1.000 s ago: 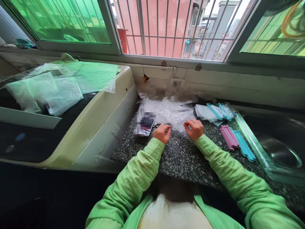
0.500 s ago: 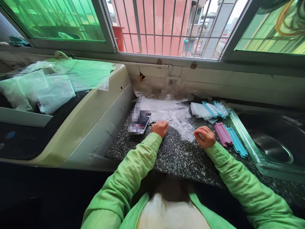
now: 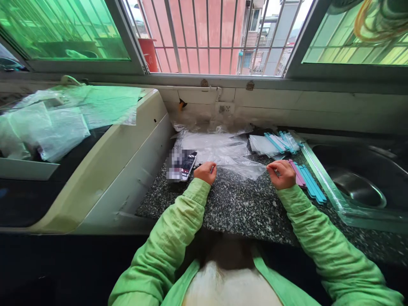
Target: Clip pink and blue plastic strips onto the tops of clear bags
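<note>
I have a clear plastic bag (image 3: 245,166) stretched between my two hands over the speckled desk (image 3: 242,208). My left hand (image 3: 205,172) has its fingers curled shut on the bag's left end, and my right hand (image 3: 282,174) pinches the right end closed between thumb and fingers. The bag lies just ahead of me, at about 12 o'clock, with the bigger heap of clear bags (image 3: 213,144) behind it at 11 o'clock and touching it.

To do this well, I judge I should keep the pull even on both ends so the film stays flat and does not wrinkle or slip out, and keep my grip near the edge, not deep in the sheet. The film is thin and slick, so a light but firm pinch seems best.

The bag's long axis runs from 9 o'clock to 3 o'clock, almost level with the desk's near edge, and it tapers toward my right hand. Which end is the open mouth I cannot tell.

Just past my right hand, at 2 o'clock, lie pink sticks (image 3: 298,173) and blue sticks (image 3: 314,185) side by side. A phone (image 3: 188,165) rests at 10 o'clock, beside my left hand.
</note>
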A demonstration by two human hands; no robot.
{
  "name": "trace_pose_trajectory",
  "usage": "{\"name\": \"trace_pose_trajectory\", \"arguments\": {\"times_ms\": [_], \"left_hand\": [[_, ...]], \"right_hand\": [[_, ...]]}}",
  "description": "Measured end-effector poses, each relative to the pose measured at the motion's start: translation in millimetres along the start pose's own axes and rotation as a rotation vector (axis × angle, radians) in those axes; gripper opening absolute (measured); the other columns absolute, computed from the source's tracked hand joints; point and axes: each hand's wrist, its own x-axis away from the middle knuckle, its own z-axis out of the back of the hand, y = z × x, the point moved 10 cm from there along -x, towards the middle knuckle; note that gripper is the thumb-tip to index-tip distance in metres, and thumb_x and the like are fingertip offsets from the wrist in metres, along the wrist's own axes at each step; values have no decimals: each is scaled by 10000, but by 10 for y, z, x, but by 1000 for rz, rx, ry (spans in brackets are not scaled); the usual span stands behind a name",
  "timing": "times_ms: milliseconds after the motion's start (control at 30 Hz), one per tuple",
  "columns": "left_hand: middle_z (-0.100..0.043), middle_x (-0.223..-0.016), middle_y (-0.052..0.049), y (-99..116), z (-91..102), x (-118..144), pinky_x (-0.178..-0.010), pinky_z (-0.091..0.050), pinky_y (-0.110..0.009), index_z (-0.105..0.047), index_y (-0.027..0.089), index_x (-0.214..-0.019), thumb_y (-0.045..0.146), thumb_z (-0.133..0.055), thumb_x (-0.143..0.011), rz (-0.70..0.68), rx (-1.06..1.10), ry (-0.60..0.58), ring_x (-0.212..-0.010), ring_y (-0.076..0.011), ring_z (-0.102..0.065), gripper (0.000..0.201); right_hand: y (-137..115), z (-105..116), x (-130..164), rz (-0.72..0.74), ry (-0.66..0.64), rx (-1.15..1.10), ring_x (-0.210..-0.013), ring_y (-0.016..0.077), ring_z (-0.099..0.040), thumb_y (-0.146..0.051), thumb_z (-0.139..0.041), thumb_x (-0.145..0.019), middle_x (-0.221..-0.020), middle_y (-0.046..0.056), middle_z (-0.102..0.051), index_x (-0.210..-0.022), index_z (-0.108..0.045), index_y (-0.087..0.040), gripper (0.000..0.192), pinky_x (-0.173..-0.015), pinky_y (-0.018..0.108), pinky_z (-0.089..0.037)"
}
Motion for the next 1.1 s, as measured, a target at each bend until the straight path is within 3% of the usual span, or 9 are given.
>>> {"name": "trace_pose_trajectory", "arguments": {"times_ms": [367, 500, 600, 700, 767, 867, 933, 1100], "left_hand": [[-526, -573, -2, 246, 355, 17, -541, -376, -216, -585, 180, -687, 212, -492, -745, -122, -50, 149, -541, -108, -494, 114], [-533, -597, -16, 275, 384, 16, -562, -385, -233, -602, 167, -811, 213, -470, -753, -159, -77, 179, -570, -126, -500, 152], [-557, -651, -33, 407, 350, 50, -620, -399, -258, -590, 165, -948, 252, -456, -773, -218, -29, 138, -627, -144, -522, 237], [-572, -678, -42, 702, 250, 132, -646, -395, -275, -592, 190, -990, 355, -483, -781, -336, 24, 42, -654, -152, -533, 288], [-576, -668, -37, 892, 171, 193, -626, -388, -276, -599, 203, -984, 406, -494, -776, -400, 37, -20, -645, -151, -534, 308], [-567, -621, -25, 1052, 117, 251, -589, -386, -262, -613, 198, -849, 313, -459, -808, -462, 74, -66, -606, -133, -523, 197], [-557, -609, -19, 997, 195, 233, -566, -396, -242, -594, 185, -768, 245, -424, -817, -420, 163, -23, -575, -112, -509, 187], [-496, -568, 19, 465, 571, 172, -474, -394, -189, -555, 171, -756, 240, -436, -811, -78, 366, 219, -479, -65, -437, 148]], "right_hand": [[-120, 179, 8, -20, 91, -68, -630, 148, -516, -230, -489, -787, -646, 30, -553, -669, -501, -211, 120, -524, 280, -419], [-228, 175, 8, 8, 91, -104, -641, 145, -523, -220, -495, -784, -656, 32, -558, -673, -504, -210, 112, -524, 271, -427], [-349, 94, 13, 30, 27, -112, -658, 149, -532, -225, -489, -786, -661, 34, -564, -680, -523, -214, 111, -565, 282, -443], [-574, -19, 40, 101, -62, -145, -678, 147, -532, -214, -490, -784, -661, 31, -573, -691, -548, -214, 110, -615, 285, -444], [-750, -83, 72, 160, -109, -187, -680, 142, -520, -206, -497, -784, -671, 30, -579, -705, -563, -212, 103, -623, 277, -439], [-955, -168, 126, 242, -170, -258, -677, 142, -512, -208, -511, -778, -691, 31, -588, -736, -580, -209, 81, -630, 275, -442], [-951, -212, 136, 229, -184, -275, -698, 149, -525, -237, -525, -773, -712, 37, -594, -769, -588, -207, 70, -647, 284, -451], [-566, -348, 134, 14, -184, -164, -729, 165, -541, -307, -510, -784, -739, 51, -600, -795, -599, -197, 142, -697, 307, -456]]}}
